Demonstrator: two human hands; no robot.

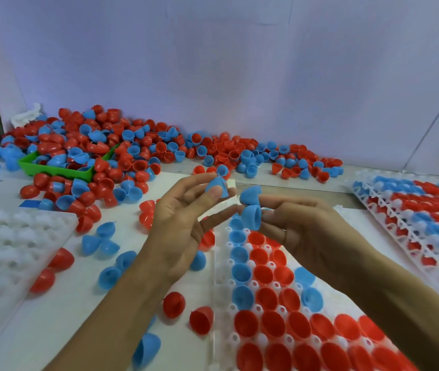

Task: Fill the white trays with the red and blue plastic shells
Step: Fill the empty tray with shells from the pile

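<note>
**Ana:** White tabletop point(52, 303) against a pale wall point(239, 62), and shells everywhere. Where are the ones being handled?

**Ben:** Above the near tray point(222, 277), held up in the air. The left hand point(183, 212) pinches one blue shell point(217, 186) between thumb and fingertips, palm turned toward the camera, other fingers loosely extended. The right hand point(301, 223) grips two blue shells point(251, 207), one above the other, at its fingertips, just beside the left hand's shell but not touching it.

**Ana:** What do the shells look like?

**Ben:** Smooth, glossy plastic half-domes, hollow, some rounder and some coming to a blunt point. The near tray is white moulded plastic with round cups and small holes between them; red shells fill most cups, open side up, with a column of blue ones along its left edge.

**Ana:** And the rest?

**Ben:** A big loose heap of red and blue shells point(132, 145) lies along the wall, spilling over a green bin point(52, 170). Scattered shells sit on the table left of the near tray. An unfilled white tray point(6, 250) lies at far left, and a filled tray point(413, 210) at far right.

**Ana:** Arm pose?

**Ben:** Both forearms rise from the bottom edge and converge toward the middle.
</note>
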